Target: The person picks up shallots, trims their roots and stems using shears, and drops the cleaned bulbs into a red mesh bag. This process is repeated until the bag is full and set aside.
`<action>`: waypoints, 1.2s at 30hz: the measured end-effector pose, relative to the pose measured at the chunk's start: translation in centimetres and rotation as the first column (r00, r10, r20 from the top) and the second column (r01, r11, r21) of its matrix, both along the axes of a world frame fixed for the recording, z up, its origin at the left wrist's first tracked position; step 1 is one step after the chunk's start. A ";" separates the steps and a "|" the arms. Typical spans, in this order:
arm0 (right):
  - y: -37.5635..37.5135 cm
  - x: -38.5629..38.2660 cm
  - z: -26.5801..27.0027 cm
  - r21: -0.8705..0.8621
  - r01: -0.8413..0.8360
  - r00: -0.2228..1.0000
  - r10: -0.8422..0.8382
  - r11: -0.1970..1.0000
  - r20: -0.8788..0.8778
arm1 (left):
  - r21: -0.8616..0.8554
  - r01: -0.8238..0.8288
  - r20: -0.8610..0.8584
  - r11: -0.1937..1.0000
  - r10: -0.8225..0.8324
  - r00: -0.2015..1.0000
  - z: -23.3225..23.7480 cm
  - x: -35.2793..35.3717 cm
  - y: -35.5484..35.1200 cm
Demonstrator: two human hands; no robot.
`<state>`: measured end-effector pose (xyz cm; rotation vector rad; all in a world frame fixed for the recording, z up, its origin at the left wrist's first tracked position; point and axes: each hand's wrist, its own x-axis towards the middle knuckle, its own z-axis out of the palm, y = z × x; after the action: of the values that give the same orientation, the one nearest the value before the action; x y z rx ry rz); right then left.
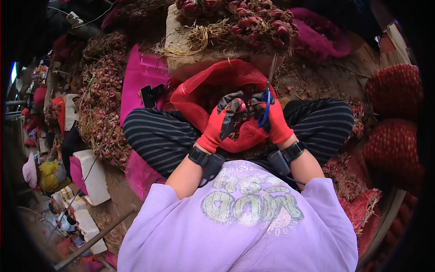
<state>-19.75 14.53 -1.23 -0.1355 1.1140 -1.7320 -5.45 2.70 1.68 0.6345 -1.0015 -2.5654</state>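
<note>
Both hands wear red gloves with dark grey palms and fingers. My left hand (228,115) is closed around a small red onion (241,106), over the mouth of an open red mesh bag (195,97). Just to its right, my right hand (267,111) grips scissors with blue handles (263,119), their blades pointing up and away from me. The fingertips of my right hand are near the onion; whether they touch it I cannot tell. The bag lies between my crossed legs, with onions and dry scraps partly visible inside.
Bunched onions (258,22) lie on a pale block (179,38) ahead. A phone (147,96) rests on pink mesh (136,81) at left, beside an onion heap (102,99). Full red sacks (394,90) stand at right. Another person (50,174) sits far left.
</note>
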 end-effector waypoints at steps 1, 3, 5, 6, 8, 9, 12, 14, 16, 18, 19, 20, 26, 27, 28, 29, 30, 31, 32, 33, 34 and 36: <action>0.0 -0.1 -0.6 0.015 -0.001 1.000 0.002 1.000 -0.006 | 0.061 -0.030 -0.003 0.998 0.030 1.000 -0.3 0.2 -0.3; -0.6 1.0 2.4 -0.013 0.053 0.987 -0.055 0.999 -0.150 | -0.046 -0.023 0.041 0.999 0.025 0.999 -0.3 0.4 -0.5; -0.8 1.0 2.8 0.003 0.057 0.939 -0.052 0.998 -0.341 | -0.235 -0.013 0.068 0.972 0.030 0.997 0.0 0.2 -0.6; -0.7 0.7 1.6 0.035 0.036 0.892 -0.016 0.999 -0.452 | -0.367 -0.009 0.076 0.930 0.040 0.996 0.4 0.2 -0.5; -0.8 0.6 0.8 0.149 0.065 0.768 0.046 0.987 -0.639 | -0.699 -0.005 0.104 0.715 0.109 0.989 0.6 0.4 -0.5; -0.7 0.8 0.7 0.220 0.115 0.694 0.080 0.969 -0.715 | -0.859 0.003 0.108 0.512 0.176 0.978 0.4 0.6 -0.8; -0.6 0.8 1.0 0.288 0.242 0.456 0.153 0.926 -0.877 | -0.973 0.045 0.108 0.228 0.273 0.956 3.0 1.6 -1.8; -0.3 0.5 0.7 0.271 0.239 0.461 0.137 0.932 -0.877 | -0.958 -0.011 0.081 0.288 0.305 0.949 5.7 3.3 -3.1; 0.2 -0.2 -0.4 0.255 0.144 0.632 0.109 0.956 -0.767 | -0.859 -0.250 -0.044 0.447 0.422 0.906 9.1 6.6 -5.0; -0.2 0.5 2.1 0.194 0.097 0.608 0.096 0.976 -0.788 | -0.871 -0.318 -0.009 0.374 0.635 0.772 12.1 12.4 -7.7; -0.1 0.6 2.4 0.259 0.083 0.530 0.178 0.962 -0.829 | -0.848 -0.358 -0.002 0.391 0.673 0.740 11.9 16.6 -9.4; -0.2 0.7 2.5 0.314 0.085 0.443 0.246 0.946 -0.862 | -0.811 -0.384 0.085 0.441 0.739 0.668 14.0 18.7 -9.4; -0.5 1.3 -0.3 0.348 -0.058 0.440 0.337 0.936 -0.833 | -0.689 0.126 0.724 0.714 0.675 0.142 3.3 35.3 -9.5; -0.9 2.3 2.9 0.500 -0.028 0.354 0.476 0.866 -0.805 | -0.636 0.139 0.772 0.759 0.623 0.130 -0.5 38.0 -8.8; -0.8 2.4 2.8 0.465 -0.009 0.239 0.453 0.885 -0.859 | -0.578 0.157 0.816 0.801 0.565 0.125 -4.6 40.9 -8.2; -0.6 2.3 2.3 0.426 0.016 0.119 0.421 0.905 -0.899 | -0.578 0.204 0.811 0.790 0.584 0.036 -7.4 42.7 -7.6; -0.4 2.0 2.3 0.381 0.055 -0.004 0.382 0.923 -0.924 | -0.582 0.259 0.792 0.771 0.610 -0.035 -8.9 43.2 -7.9; -0.6 1.9 3.2 0.436 0.028 0.036 0.435 0.900 -0.900 | -0.614 0.363 0.724 0.701 0.683 -0.094 -7.5 41.8 -8.3; -0.6 2.1 4.7 0.450 0.062 0.072 0.445 0.891 -0.892 | -0.632 0.460 0.640 0.624 0.755 -0.143 -4.6 39.6 -9.2; -0.6 1.7 5.2 0.492 0.056 0.072 0.488 0.869 -0.870 | -0.663 0.481 0.568 0.574 0.804 -0.177 -1.9 37.4 -11.0; -0.8 1.1 5.8 0.533 0.044 0.072 0.529 0.845 -0.846 | -0.691 0.496 0.489 0.525 0.845 -0.214 0.4 35.5 -12.7; -0.8 0.4 6.8 0.563 0.136 -0.078 0.575 0.815 -0.815 | -0.891 0.396 0.326 0.223 0.920 0.215 3.8 32.0 -18.4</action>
<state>-19.36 13.76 5.60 -1.4558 2.4027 -0.6099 26.53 -15.69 5.50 1.7329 -2.0179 -0.2971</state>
